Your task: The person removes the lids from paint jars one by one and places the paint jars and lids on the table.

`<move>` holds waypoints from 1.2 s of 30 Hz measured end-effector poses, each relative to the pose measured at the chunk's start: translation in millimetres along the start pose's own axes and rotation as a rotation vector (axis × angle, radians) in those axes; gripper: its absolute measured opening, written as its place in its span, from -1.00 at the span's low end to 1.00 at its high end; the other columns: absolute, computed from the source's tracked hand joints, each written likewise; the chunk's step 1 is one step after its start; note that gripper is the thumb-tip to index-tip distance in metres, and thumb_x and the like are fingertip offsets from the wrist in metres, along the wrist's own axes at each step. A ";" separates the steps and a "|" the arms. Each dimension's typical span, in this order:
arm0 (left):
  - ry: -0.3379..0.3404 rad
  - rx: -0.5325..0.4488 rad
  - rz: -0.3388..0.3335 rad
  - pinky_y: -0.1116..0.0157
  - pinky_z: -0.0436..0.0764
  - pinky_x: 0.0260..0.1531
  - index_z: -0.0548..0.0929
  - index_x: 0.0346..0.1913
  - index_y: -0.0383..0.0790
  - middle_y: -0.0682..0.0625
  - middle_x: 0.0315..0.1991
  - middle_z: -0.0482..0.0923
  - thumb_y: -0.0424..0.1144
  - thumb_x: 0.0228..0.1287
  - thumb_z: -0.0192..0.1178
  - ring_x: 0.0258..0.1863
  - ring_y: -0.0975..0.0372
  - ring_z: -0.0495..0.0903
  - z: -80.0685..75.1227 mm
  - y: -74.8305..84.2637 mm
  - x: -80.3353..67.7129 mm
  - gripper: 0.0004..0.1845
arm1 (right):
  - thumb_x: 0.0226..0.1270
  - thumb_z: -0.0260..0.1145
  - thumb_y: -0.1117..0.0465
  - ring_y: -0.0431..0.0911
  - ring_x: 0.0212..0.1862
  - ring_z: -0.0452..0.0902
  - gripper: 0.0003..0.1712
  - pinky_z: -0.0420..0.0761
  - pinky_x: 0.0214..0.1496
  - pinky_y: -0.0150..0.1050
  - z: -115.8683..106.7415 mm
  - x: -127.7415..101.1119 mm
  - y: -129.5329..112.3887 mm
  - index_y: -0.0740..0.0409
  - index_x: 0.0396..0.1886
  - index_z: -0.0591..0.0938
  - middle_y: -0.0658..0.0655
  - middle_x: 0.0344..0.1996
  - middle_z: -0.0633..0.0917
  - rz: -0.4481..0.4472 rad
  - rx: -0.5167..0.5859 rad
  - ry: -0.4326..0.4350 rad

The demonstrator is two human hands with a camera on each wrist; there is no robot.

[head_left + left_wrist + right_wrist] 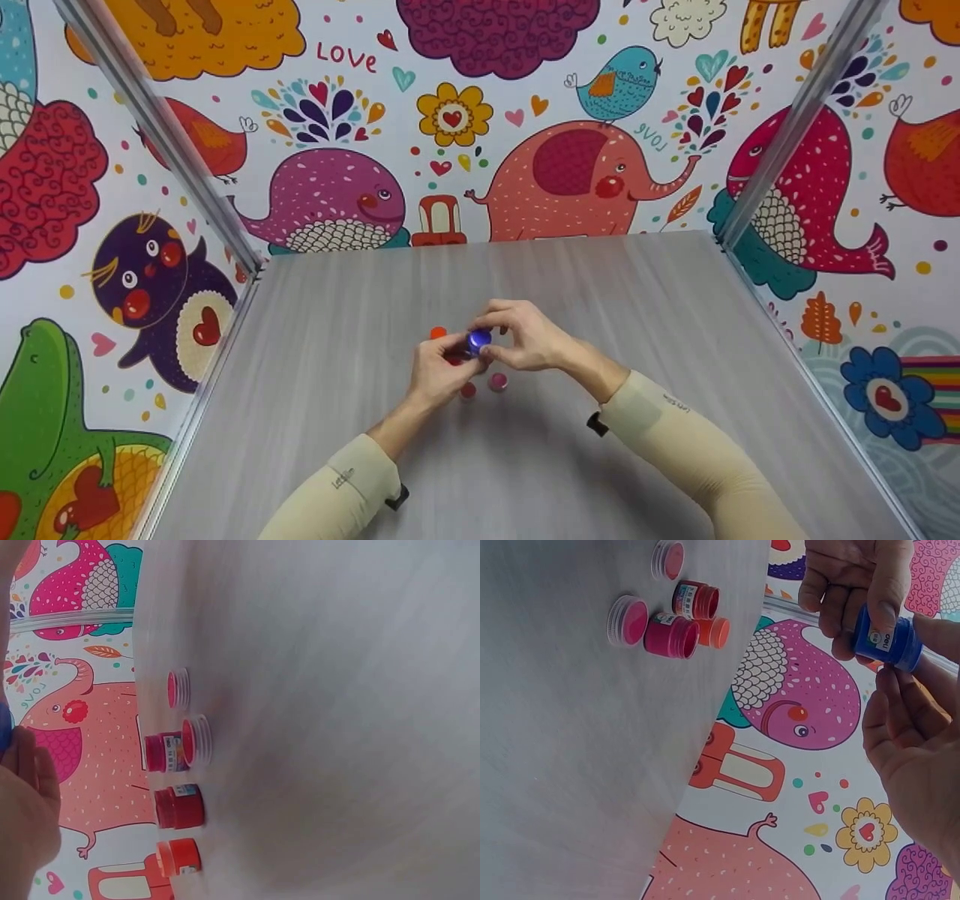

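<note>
A small blue paint jar [479, 342] is held up between both hands, over the table. My left hand [442, 371] grips the jar's body, its thumb lying along the label side in the right wrist view. My right hand [529, 337] pinches the capped end of the blue jar [885, 637] between thumb and fingers. Below the hands stand an orange paint jar [178, 857], a red paint jar [180, 807] and a magenta paint jar [673, 636]. Two ridged clear-rimmed lids with pinkish-red insides, one lid [498, 382] and another lid [468, 391], lie nearer the person.
The grey wood-grain table [337, 315] spreads around the jars. Cartoon-printed panels [337, 195] rise behind it and at both sides, with metal frame posts [795, 112] at the corners.
</note>
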State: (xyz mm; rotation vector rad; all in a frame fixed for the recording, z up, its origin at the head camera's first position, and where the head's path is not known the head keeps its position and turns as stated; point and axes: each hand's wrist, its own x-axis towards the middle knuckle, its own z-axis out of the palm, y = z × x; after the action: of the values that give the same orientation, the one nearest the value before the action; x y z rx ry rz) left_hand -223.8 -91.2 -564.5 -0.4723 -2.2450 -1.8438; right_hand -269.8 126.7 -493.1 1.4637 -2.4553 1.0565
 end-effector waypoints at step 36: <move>0.009 0.033 0.001 0.15 0.91 -0.21 0.91 0.04 -0.14 -0.15 -0.06 0.88 -0.31 0.23 0.68 -0.14 -0.05 0.90 7.9 -3.5 9.9 -0.68 | 0.46 0.57 0.11 0.02 -0.09 0.79 -0.66 0.76 -0.09 -0.21 -18.6 -15.0 8.1 0.10 0.15 0.87 0.10 0.01 0.88 0.076 0.001 0.082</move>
State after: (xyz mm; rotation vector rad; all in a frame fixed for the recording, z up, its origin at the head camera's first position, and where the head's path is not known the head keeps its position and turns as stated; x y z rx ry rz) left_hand -233.9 -82.9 -565.8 -0.4584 -2.2647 -1.8020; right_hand -273.1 151.5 -489.3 1.3101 -2.4714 1.1080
